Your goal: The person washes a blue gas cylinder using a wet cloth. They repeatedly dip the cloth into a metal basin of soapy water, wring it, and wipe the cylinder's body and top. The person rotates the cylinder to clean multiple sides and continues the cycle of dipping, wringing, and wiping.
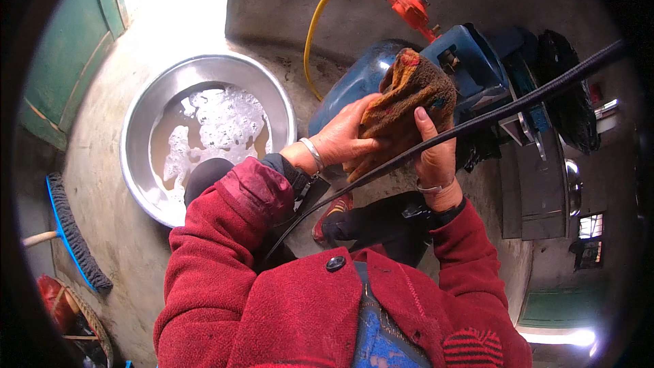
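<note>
A brown and orange patterned cloth [409,97] is bunched between my hands, in front of a blue gas cylinder [352,84]. My left hand [345,135] grips the cloth's left side, fingers partly behind its folds. On its lower right side, my right hand [437,151] holds it with the thumb raised along the front; the other fingers are mostly hidden. To the left of my hands, a wide metal basin [134,112] on the floor holds murky water with white suds [225,117]. A black cable crosses the view in front of my right hand.
An orange-red gas regulator [411,9] with a yellow hose [311,30] joins the cylinder. At the left are a blue broom head with grey bristles [76,235] and a green door [66,51]. Black plastic bags [567,92] hang near dark furniture [536,184] on the right.
</note>
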### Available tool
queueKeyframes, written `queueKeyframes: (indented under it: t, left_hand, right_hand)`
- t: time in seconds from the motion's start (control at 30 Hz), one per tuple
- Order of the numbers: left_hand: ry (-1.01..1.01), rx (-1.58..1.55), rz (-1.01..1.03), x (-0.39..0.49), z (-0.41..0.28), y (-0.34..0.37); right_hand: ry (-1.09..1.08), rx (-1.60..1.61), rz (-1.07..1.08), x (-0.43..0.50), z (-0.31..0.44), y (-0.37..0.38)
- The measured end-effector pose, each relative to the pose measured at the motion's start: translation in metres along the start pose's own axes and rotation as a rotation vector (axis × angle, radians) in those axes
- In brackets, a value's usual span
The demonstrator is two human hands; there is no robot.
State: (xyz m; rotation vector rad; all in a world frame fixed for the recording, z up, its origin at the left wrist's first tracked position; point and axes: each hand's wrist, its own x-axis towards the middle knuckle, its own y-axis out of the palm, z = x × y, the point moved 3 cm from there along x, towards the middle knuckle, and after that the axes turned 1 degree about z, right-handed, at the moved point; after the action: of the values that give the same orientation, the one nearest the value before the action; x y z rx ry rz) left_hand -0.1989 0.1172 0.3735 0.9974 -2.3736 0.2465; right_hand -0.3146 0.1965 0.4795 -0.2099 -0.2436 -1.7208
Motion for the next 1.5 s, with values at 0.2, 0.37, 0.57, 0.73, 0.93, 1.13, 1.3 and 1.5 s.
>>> queueKeyframes:
  t: [0.2, 0.37, 0.57, 0.73, 0.93, 1.13, 1.3, 1.5]
  left_hand:
    - [-0.003, -0.159, -0.311, 0.0, 0.008, -0.016]
    - [-0.058, -0.197, -0.784, 0.001, 0.012, -0.056]
    - [-0.069, -0.051, -0.836, -0.002, 0.013, -0.037]
    - [0.149, 0.497, -0.514, 0.021, -0.009, 0.023]
    - [0.344, 0.972, -0.489, 0.051, 0.005, 0.077]
    - [0.284, 0.888, -0.606, 0.062, 0.041, 0.047]
    - [0.009, 0.765, -0.909, 0.083, 0.115, -0.046]
    - [-0.24, -0.098, -0.87, 0.067, 0.205, -0.067]
  right_hand:
    - [-0.207, -0.92, 0.292, 0.035, 0.054, -0.03]
    - [-0.683, -1.412, -0.143, 0.081, 0.118, -0.087]
    - [-0.617, -1.754, -0.152, 0.117, 0.079, -0.114]
    - [-0.772, -1.697, -0.191, 0.117, 0.075, -0.117]
    - [-0.67, -1.614, -0.181, 0.114, 0.074, -0.114]
    - [-0.813, -1.516, -0.157, 0.11, 0.075, -0.11]
    - [-0.769, -1.504, -0.207, 0.107, 0.076, -0.105]
    - [-0.813, -1.631, -0.153, 0.115, 0.075, -0.112]
